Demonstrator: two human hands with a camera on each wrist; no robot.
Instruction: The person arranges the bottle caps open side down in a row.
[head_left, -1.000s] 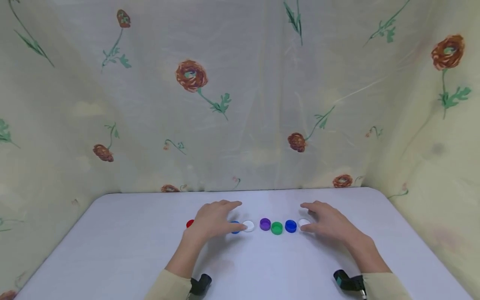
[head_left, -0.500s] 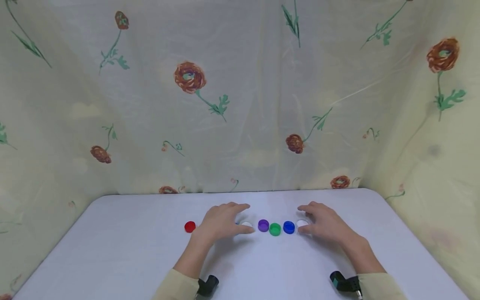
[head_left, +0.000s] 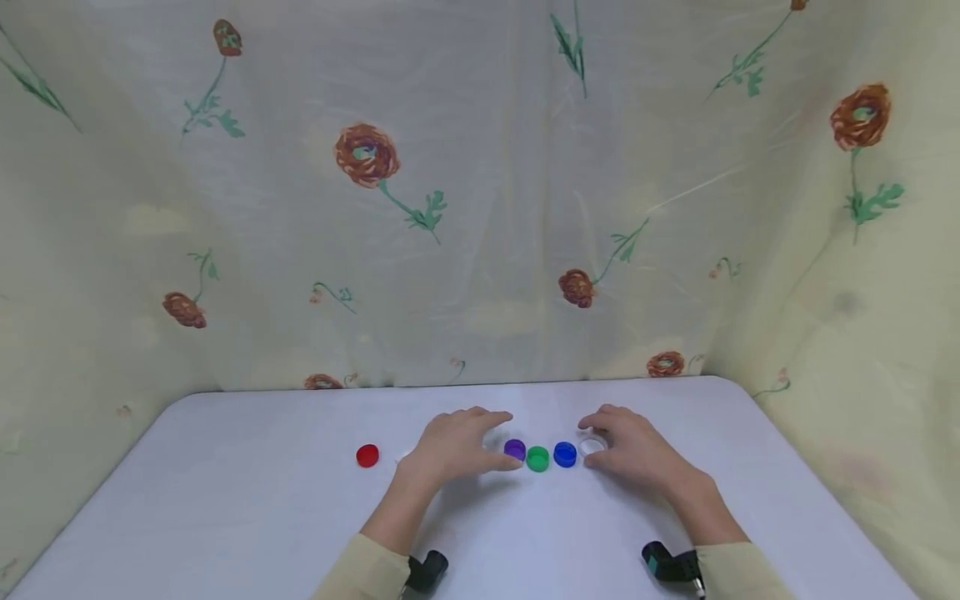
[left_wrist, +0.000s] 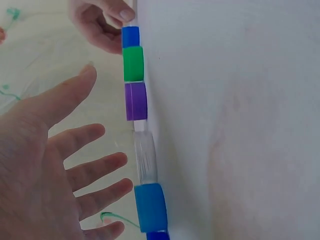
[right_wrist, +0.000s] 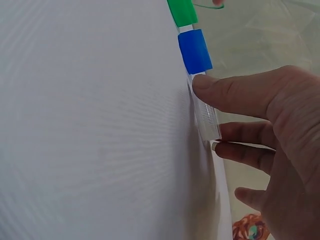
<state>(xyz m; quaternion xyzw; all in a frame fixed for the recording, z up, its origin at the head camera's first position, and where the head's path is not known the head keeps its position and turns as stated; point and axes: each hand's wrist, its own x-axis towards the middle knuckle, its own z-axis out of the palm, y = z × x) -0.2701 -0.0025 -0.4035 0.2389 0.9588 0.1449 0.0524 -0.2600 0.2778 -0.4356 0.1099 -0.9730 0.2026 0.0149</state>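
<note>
A row of small round plastic caps lies on the white table. My left hand (head_left: pixel 453 446) hovers with fingers spread, thumb and index on either side of the purple cap (head_left: pixel 514 451). A clear cap (left_wrist: pixel 146 157) and a light blue cap (left_wrist: pixel 151 207) show below its fingers in the left wrist view; the hand hides them in the head view. The green cap (head_left: pixel 537 459) and blue cap (head_left: pixel 565 454) lie between the hands. My right hand (head_left: pixel 633 446) curves thumb and fingers loosely about another clear cap (right_wrist: pixel 206 117); contact is hard to tell.
A red cap (head_left: pixel 367 456) sits apart on the left. The white table (head_left: pixel 247 500) ends at a flowered curtain (head_left: pixel 465 208) behind and at both sides. A small black camera (head_left: pixel 427 572) is strapped under each wrist.
My left hand has moved right along the row, from the light blue and clear caps to the purple one, uncovering the red cap. My right hand stays at its clear cap. The view shifts slightly.
</note>
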